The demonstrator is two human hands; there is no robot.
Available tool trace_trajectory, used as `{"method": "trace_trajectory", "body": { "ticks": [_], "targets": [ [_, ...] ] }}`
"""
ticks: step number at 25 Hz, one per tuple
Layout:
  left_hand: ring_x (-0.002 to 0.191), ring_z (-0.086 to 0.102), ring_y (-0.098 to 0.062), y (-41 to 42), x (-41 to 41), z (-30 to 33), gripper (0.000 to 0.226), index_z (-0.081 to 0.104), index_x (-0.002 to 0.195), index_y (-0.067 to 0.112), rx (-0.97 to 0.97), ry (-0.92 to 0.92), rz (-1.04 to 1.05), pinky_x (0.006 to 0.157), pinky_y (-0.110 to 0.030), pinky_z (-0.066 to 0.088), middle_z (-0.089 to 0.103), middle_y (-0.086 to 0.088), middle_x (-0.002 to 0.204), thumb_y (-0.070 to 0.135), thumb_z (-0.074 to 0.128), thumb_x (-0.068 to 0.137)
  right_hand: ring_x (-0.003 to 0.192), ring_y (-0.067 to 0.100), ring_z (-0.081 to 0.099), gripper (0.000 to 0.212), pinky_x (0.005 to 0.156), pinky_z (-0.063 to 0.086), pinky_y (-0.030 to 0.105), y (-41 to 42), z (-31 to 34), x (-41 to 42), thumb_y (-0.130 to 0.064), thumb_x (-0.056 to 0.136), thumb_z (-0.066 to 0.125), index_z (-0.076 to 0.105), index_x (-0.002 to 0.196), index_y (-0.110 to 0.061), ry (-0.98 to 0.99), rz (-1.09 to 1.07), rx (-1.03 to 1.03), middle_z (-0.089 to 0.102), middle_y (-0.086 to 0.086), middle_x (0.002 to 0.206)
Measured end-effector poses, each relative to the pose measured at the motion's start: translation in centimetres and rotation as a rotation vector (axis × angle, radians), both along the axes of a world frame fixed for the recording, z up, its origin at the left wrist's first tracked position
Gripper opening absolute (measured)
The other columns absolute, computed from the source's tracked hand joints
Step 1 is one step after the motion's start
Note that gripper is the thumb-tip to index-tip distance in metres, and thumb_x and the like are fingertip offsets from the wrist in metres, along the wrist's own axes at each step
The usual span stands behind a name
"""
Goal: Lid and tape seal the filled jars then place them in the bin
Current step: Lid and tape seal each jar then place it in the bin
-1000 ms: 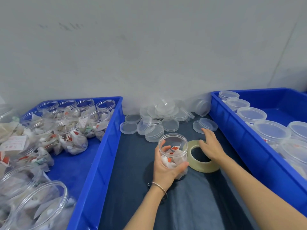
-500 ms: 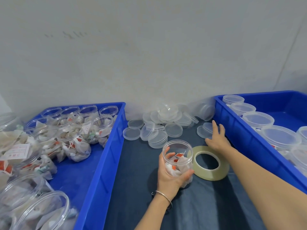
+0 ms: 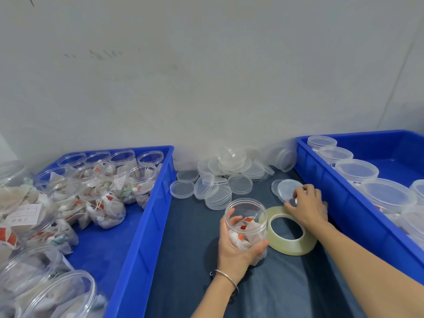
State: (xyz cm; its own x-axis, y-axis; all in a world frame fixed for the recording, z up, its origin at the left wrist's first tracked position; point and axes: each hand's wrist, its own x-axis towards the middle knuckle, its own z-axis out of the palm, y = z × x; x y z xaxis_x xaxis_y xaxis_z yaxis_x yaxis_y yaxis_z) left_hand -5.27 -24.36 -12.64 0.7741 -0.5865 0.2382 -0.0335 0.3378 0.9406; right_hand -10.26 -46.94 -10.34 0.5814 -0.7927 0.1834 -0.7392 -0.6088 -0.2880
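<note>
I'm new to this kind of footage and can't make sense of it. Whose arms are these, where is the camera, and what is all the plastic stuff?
No machine here: a person wears a camera on the head, looking down at their own arms. The left hand grips an open jar of tea bags standing on the dark cloth. The right hand pinches a clear lid, tilted up beside a tape roll. More loose lids lie behind. The left bin holds unlidded jars; the right bin holds lidded ones.

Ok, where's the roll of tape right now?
In the head view the tape roll lies flat on the dark cloth right of centre, just right of the open jar held by the left hand.
</note>
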Motion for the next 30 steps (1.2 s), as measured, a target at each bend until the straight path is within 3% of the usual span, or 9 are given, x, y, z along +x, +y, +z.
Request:
{"method": "trace_trajectory", "body": {
  "ticks": [4, 9, 13, 17, 19, 22, 24, 27, 30],
  "targets": [
    [0.104, 0.063, -0.013, 0.0, 0.0, -0.1, 0.09, 0.039, 0.128, 0.019, 0.003, -0.001, -0.001, 0.077, -0.018, 0.052, 0.05, -0.019, 0.123, -0.018, 0.081, 0.057, 0.139, 0.039, 0.016, 0.072, 0.108, 0.026, 0.053, 0.0, 0.2, 0.8, -0.05, 0.09, 0.052, 0.016, 0.146, -0.023, -0.009, -0.035, 0.277, 0.013, 0.015, 0.153],
    [0.105, 0.062, -0.015, 0.0, 0.1, -0.1, 0.09, 0.04, 0.128, 0.02, 0.0, -0.001, 0.0, 0.08, -0.021, 0.053, 0.05, -0.019, 0.124, -0.017, 0.082, 0.057, 0.132, 0.035, 0.03, 0.062, 0.103, 0.037, 0.051, -0.4, 0.6, 0.9, -0.053, 0.09, 0.052, 0.03, 0.135, -0.016, 0.038, -0.067, 0.231, 0.033, 0.016, 0.142],
    [0.106, 0.062, -0.017, 0.0, 0.1, -0.1, 0.091, 0.04, 0.128, 0.02, 0.006, -0.012, 0.005, 0.08, -0.022, 0.053, 0.05, -0.019, 0.124, -0.016, 0.083, 0.056, 0.132, 0.031, 0.033, 0.08, 0.102, 0.039, 0.048, -0.2, 0.5, 0.6, -0.056, 0.085, 0.058, 0.025, 0.14, -0.008, 0.046, -0.083, 0.193, 0.033, 0.014, 0.143],
    [0.107, 0.062, -0.018, 0.0, 0.1, -0.3, 0.093, 0.04, 0.129, 0.021, -0.002, -0.024, 0.0, 0.081, -0.022, 0.052, 0.051, -0.02, 0.124, -0.014, 0.084, 0.055, 0.13, 0.035, 0.034, 0.069, 0.103, 0.036, 0.052, 0.0, 0.6, 0.7, -0.048, 0.092, 0.051, 0.019, 0.141, -0.01, 0.027, -0.086, 0.23, 0.029, 0.019, 0.142],
    [0.106, 0.062, -0.016, 0.0, 0.1, -0.4, 0.094, 0.041, 0.129, 0.022, -0.007, -0.033, 0.005, 0.081, -0.02, 0.052, 0.052, -0.019, 0.123, -0.008, 0.086, 0.053, 0.125, 0.037, 0.037, 0.066, 0.101, 0.038, 0.052, 0.6, 1.2, 0.7, -0.046, 0.094, 0.047, 0.018, 0.144, -0.015, -0.113, -0.072, 0.267, 0.027, 0.021, 0.139],
    [0.105, 0.063, -0.013, -0.2, 0.2, -0.5, 0.094, 0.041, 0.129, 0.021, -0.013, -0.031, 0.005, 0.079, -0.018, 0.052, 0.052, -0.017, 0.123, -0.007, 0.086, 0.052, 0.12, 0.029, 0.042, 0.061, 0.099, 0.037, 0.041, 2.6, 3.9, 0.6, -0.046, 0.093, 0.049, 0.027, 0.145, -0.022, -0.461, 0.098, 0.303, 0.034, 0.017, 0.136],
    [0.104, 0.064, -0.011, -0.3, 0.2, -0.5, 0.092, 0.041, 0.13, 0.019, -0.012, -0.028, 0.004, 0.078, -0.017, 0.052, 0.051, -0.019, 0.124, -0.015, 0.082, 0.055, 0.11, 0.012, 0.045, 0.055, 0.099, 0.036, 0.035, 5.0, 6.4, 0.1, -0.05, 0.091, 0.047, 0.033, 0.141, -0.034, -0.564, 0.324, 0.375, 0.043, 0.008, 0.125],
    [0.1, 0.064, -0.007, -0.4, 0.2, -0.4, 0.089, 0.043, 0.128, 0.022, 0.02, -0.077, 0.047, 0.078, -0.014, 0.05, 0.056, -0.014, 0.121, -0.002, 0.086, 0.053, 0.099, -0.008, 0.042, 0.055, 0.09, 0.036, 0.018, 9.3, 8.0, -1.7, -0.062, 0.078, 0.041, 0.031, 0.132, -0.059, -0.451, 0.629, 0.441, 0.045, -0.006, 0.108],
    [0.108, 0.062, -0.007, -0.4, 0.0, 0.3, 0.087, 0.043, 0.128, 0.021, 0.015, -0.125, 0.085, 0.082, -0.015, 0.05, 0.06, -0.002, 0.121, 0.016, 0.086, 0.053, 0.094, -0.001, 0.038, 0.054, 0.075, 0.03, 0.013, 11.9, 8.0, -3.2, -0.057, 0.082, 0.045, 0.025, 0.132, -0.065, -0.197, 0.718, 0.216, 0.036, -0.006, 0.103]
  ]
}}
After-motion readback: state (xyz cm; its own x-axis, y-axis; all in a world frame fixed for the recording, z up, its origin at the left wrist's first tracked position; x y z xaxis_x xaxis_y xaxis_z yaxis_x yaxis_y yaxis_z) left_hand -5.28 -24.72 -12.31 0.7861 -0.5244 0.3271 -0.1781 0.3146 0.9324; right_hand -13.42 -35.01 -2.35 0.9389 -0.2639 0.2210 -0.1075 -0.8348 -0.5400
